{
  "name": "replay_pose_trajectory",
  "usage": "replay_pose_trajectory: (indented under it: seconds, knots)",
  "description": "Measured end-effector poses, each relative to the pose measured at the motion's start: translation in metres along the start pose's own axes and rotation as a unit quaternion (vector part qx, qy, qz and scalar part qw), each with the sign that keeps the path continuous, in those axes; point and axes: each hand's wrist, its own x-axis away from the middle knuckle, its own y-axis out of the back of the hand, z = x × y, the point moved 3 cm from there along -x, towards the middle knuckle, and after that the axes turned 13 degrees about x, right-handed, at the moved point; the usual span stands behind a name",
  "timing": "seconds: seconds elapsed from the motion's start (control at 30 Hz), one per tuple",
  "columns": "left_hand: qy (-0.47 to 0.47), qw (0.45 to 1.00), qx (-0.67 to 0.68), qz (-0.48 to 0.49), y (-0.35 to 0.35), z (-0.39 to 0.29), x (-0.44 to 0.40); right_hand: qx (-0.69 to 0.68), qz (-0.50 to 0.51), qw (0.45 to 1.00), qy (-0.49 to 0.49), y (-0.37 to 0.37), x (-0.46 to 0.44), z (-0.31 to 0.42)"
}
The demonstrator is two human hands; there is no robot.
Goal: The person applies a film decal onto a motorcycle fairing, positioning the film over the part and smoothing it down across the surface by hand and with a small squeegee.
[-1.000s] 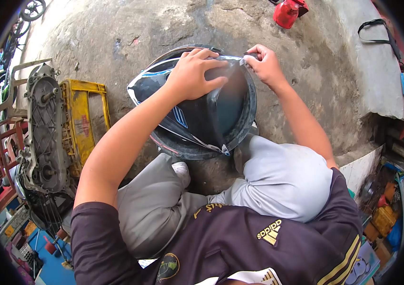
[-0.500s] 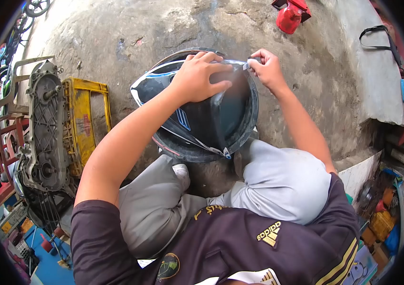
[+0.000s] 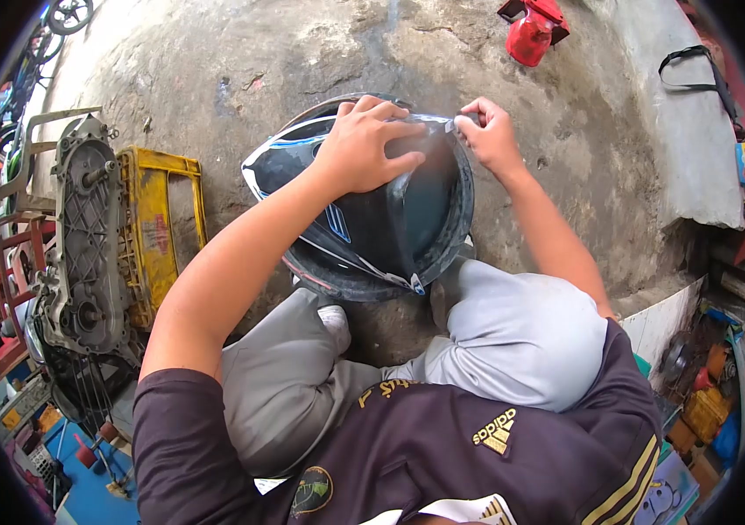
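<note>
A glossy black motorcycle body panel (image 3: 294, 164) with white and blue striping lies across a round dark tub (image 3: 458, 229) on the floor, between my knees. My left hand (image 3: 371, 144) rests on the panel's upper part with its fingers spread, covering some of the surface. At the panel's upper right tip, my right hand (image 3: 488, 136) is closed in a pinch. Its fingertips hold a thin pale strip (image 3: 449, 127) along the panel's edge. Whether that strip is a peeling sticker or something else is too small to tell.
To the left stand a yellow plastic crate (image 3: 147, 254) and a grey metal engine casing (image 3: 88, 236). A red object (image 3: 530, 39) lies on the concrete floor (image 3: 583, 157) ahead. On the right, a black strap (image 3: 696, 66) lies on a grey ledge (image 3: 696, 166), with cluttered parts below.
Both hands keep nearly the same places on the panel. The right hand's fingers have shifted slightly at the tip, and the whole view has moved a little.
</note>
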Motion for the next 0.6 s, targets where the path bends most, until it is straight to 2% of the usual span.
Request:
replay_pose_trajectory:
  seconds: [0.07, 0.13, 0.3, 0.4, 0.5, 0.6]
  knots:
    - [0.005, 1.0, -0.003, 0.002, 0.001, -0.001, 0.0, -0.016, -0.01, 1.0, 0.001, -0.004, 0.006, 0.001]
    - [0.0, 1.0, -0.009, -0.002, 0.0, 0.0, 0.0, 0.047, -0.006, 0.999, 0.002, -0.008, 0.018, 0.007]
    - [0.0, 1.0, -0.008, -0.003, 0.0, -0.002, 0.001, 0.015, -0.01, 1.0, 0.011, -0.002, 0.007, -0.003]
    - [-0.001, 1.0, -0.006, -0.023, -0.001, -0.001, 0.004, 0.078, -0.019, 0.997, 0.022, -0.001, 0.003, 0.0]
    - [-0.004, 0.999, 0.003, -0.047, 0.002, 0.001, 0.003, -0.011, 0.005, 1.0, -0.001, -0.002, 0.004, -0.002]
    - [-0.003, 0.998, 0.023, -0.051, 0.003, 0.0, 0.0, 0.047, 0.005, 0.999, 0.001, 0.002, 0.008, 0.001]
